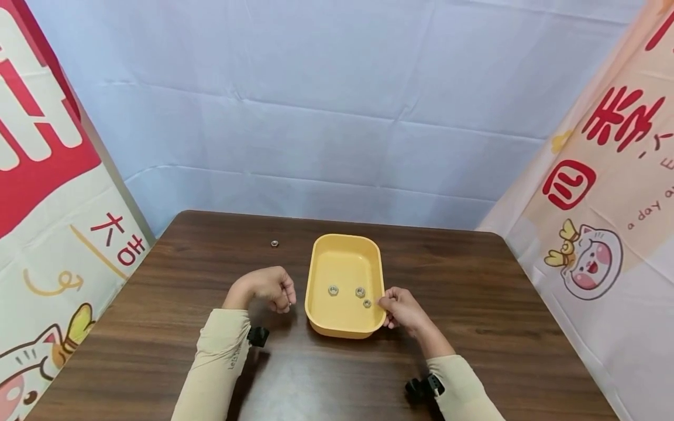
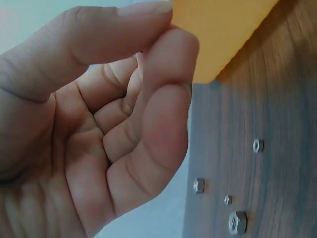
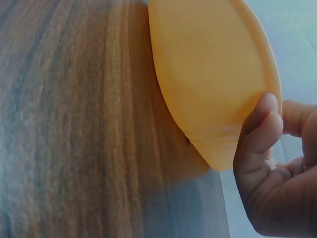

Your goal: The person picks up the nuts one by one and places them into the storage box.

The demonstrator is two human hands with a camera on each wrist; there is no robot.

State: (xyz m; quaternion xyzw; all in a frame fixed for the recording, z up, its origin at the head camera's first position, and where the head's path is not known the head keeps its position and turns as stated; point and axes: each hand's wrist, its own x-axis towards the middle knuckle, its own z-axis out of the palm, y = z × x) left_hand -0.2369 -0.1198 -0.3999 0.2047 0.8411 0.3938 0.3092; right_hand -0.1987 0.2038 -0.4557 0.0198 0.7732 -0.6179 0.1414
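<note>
The yellow tray (image 1: pixel 344 333) stands on the table with three metal hex nuts inside: one nut (image 1: pixel 333 290) toward the left, another nut (image 1: pixel 360 292) on the right and a smaller nut (image 1: pixel 367 303) below that. My right hand (image 1: pixel 404 310) pinches the tray's right rim between thumb and fingers, as the right wrist view also shows. Just left of the tray, my left hand (image 1: pixel 270 289) has thumb and index fingertip pressed together. A tiny metallic bit, apparently a small nut, shows at those fingertips in the head view; the fingers hide most of it.
On the brown wooden table (image 1: pixel 474 280), a loose nut (image 1: pixel 274 243) lies behind my left hand. The left wrist view shows several nuts on the wood, among them a large nut (image 2: pixel 237 223) and a small nut (image 2: pixel 228 200). A pale cloth (image 1: pixel 316 117) hangs behind the table.
</note>
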